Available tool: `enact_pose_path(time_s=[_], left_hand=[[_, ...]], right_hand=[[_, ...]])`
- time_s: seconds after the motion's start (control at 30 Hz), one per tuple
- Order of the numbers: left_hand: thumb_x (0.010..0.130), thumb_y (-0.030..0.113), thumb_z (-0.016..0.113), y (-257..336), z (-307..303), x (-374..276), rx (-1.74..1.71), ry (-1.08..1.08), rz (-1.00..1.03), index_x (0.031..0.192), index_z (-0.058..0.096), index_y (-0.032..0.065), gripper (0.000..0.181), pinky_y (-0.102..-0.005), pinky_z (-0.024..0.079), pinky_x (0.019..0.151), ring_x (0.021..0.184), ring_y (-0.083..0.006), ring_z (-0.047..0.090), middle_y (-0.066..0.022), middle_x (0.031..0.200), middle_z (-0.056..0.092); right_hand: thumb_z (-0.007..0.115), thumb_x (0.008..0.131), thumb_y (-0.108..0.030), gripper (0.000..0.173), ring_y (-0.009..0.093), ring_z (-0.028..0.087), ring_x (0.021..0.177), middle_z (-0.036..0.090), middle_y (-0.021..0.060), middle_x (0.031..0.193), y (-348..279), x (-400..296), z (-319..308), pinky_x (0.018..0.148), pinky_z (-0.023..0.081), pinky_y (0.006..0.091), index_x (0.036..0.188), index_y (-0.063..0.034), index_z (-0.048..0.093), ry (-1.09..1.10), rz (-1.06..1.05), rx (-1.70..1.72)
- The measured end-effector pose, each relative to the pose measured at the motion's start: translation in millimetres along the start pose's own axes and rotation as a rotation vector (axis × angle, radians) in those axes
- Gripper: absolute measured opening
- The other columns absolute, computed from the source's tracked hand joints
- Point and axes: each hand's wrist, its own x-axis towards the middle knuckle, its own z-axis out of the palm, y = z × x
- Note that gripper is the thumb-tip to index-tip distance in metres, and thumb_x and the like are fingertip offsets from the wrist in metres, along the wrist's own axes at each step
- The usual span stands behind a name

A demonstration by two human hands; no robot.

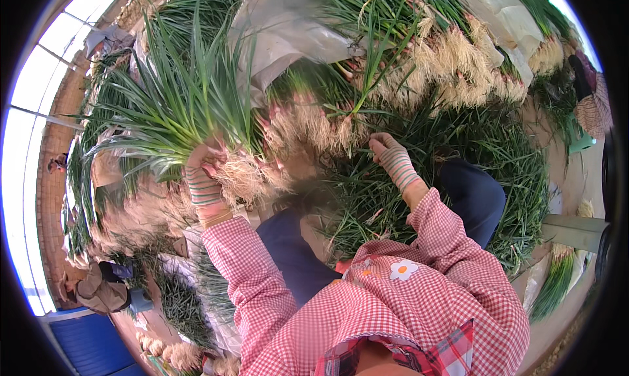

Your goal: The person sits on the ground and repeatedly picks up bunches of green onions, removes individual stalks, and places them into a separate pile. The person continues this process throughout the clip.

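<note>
A bunch of green garlic plants (206, 106), with long leaves, pinkish stem bases and pale stringy roots, is gripped in my left hand (201, 169). The roots point right, toward the middle of the view. My right hand (391, 157), in a striped fingerless cover like the left one, hovers over a heap of loose green leaves (432, 135). Its thumb and fingers are bent together; whether they pinch a thin leaf cannot be made out. Just beyond, between the hands, lies a row of rooted plants (314, 120), with one upright green plant (361, 103) at its right end.
Larger rooted bundles (447, 66) lie beyond, beside plastic sheeting (285, 27). More bundles (142, 214) line the left. My knees (471, 199) flank the workspace. One person (103, 287) sits at lower left, another (592, 101) at far right. A green bench-like piece (575, 231) stands at right.
</note>
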Motion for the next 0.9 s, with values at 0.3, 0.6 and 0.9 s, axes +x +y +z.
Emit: enact_pose_path(time_s=[0.3,0.6,0.9], left_hand=[[0.085,0.014,0.06,-73,140,-37,-0.383,0.027,-0.265,0.081,0.061,-0.0007,0.015,-0.0225,0.046,0.04,0.054,-0.0164,0.061,-0.0121,0.072,0.066],[0.085,0.015,0.055,-101,203,-83,-0.566,-0.433,-0.556,0.07,0.063,-0.0047,0.026,-0.0338,0.052,0.059,0.058,-0.0252,0.061,-0.0142,0.065,0.062],[0.088,0.017,0.055,-135,167,-84,-0.328,-0.355,-0.645,0.086,0.064,-0.0077,0.027,-0.0308,0.054,0.061,0.059,-0.0232,0.061,-0.0152,0.072,0.065]], right_hand=[[0.064,0.084,-0.041,0.06,0.033,0.06,0.104,0.061,0.0226,0.116,-49,163,-5,0.092,0.045,0.0405,0.129,-0.0031,0.052,0.168,-0.095,-0.258],[0.057,0.094,-0.024,0.027,0.009,0.059,0.079,0.064,0.0027,0.091,-16,35,39,0.068,0.047,0.0206,0.114,-0.0052,0.059,-0.486,0.034,0.355],[0.057,0.091,-0.013,0.021,0.023,0.062,0.075,0.068,0.0108,0.091,-18,-8,33,0.071,0.05,0.033,0.107,-0.0018,0.064,-0.373,-0.572,-0.939]])
